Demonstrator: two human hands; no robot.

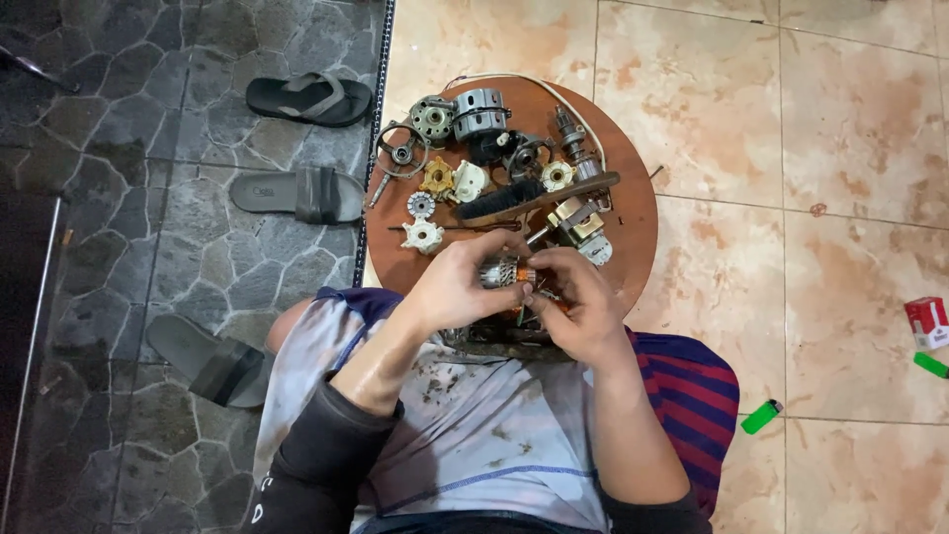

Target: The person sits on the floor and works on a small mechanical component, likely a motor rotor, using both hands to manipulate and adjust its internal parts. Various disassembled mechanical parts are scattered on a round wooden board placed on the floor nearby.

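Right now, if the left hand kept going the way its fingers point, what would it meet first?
The left hand points right, across the copper-wound motor armature it grips. Just past that it would meet the right hand, whose fingers already touch the same part, though relative height is unclear.

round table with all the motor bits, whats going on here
A seated person holds a small motor armature in both hands over the near edge of a round wooden table. The left hand grips its body, and the right hand works with the fingertips at its copper end. Spread on the table are a brush, a stator, plastic gears and other parts. Sandals lie on the stone floor to the left, and a green lighter on the tiles.
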